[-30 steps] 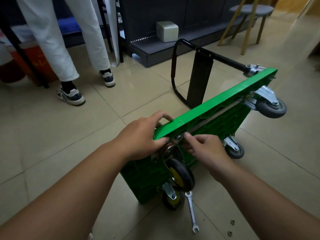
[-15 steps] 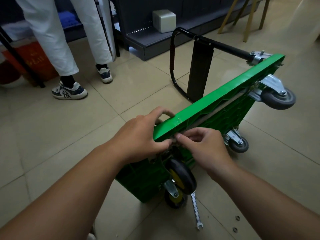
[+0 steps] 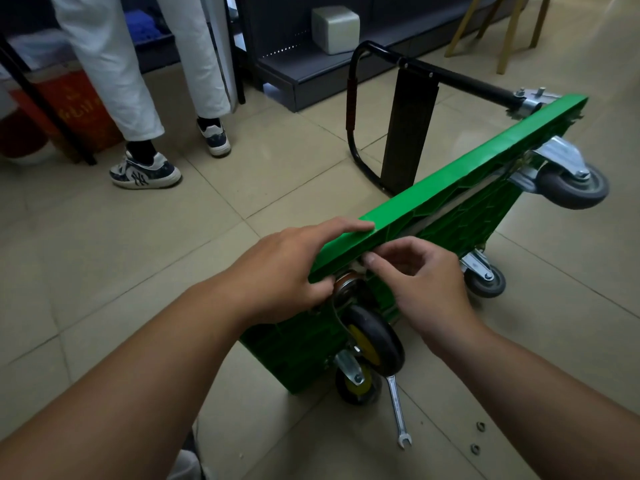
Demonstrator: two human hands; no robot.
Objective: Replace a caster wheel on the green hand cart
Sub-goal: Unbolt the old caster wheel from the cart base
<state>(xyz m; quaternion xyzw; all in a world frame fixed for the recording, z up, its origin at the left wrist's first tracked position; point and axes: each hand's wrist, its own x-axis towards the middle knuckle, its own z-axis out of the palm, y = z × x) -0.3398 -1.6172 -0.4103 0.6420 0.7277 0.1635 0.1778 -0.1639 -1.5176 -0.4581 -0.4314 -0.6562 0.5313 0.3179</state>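
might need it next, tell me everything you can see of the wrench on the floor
The wrench is a slim, silvery metal bar with an open-end head nearest the camera. It lies flat on the tiled floor, its far end right by the black-and-yellow caster wheel. Nothing holds it.
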